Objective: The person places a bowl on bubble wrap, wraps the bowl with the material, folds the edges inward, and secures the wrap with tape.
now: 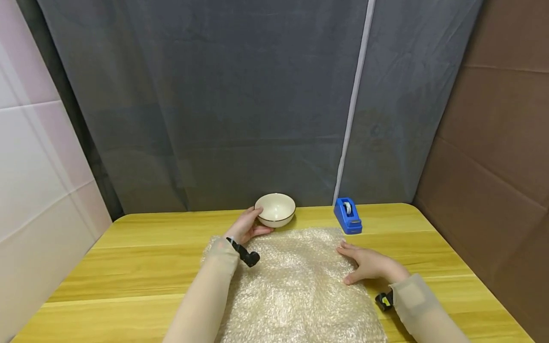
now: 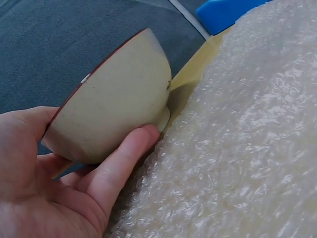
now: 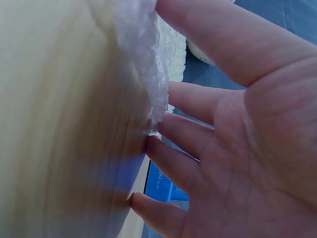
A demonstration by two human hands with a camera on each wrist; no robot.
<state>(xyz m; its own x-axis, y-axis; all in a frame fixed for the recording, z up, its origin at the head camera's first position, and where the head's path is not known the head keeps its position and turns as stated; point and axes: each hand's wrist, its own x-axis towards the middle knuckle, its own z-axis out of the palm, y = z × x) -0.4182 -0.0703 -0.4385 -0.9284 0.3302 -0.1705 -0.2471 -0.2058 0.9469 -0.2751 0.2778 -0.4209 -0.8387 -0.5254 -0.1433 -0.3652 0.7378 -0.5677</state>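
The work appears to be at an early stage. A sheet of bubble wrap (image 1: 300, 281) is laid out on the worktop (image 1: 128, 267), running from near the far edge towards the near side, where the view cuts it off. The bowl (image 1: 276, 209) is in the grip of the left hand (image 1: 245, 227) close to the far edge, about midway between the far corners, just beyond the sheet. It is not yet on the wrap; whether its foot touches the worktop cannot be told. The sheet is not folded round anything, and no strip of tape shows on it. The tape dispenser (image 1: 348, 219) stands at the far edge, right of the bowl and beside the sheet's far right corner — untouched by either hand.

The left hand pinches the bowl, thumb at the rim and fingers under the wall. The right hand (image 1: 371, 264) is spread, its fingertips at the sheet's right edge.

Materials noted: the bowl is round and deep, cream and smooth, with a thin dark brown rim and a small foot. The bubble wrap is clear plastic — glossy, crinkled and slightly wavy. The dispenser is blue and wedge-shaped, carrying a pale roll. The worktop is yellow with wood grain and rounded far corners.
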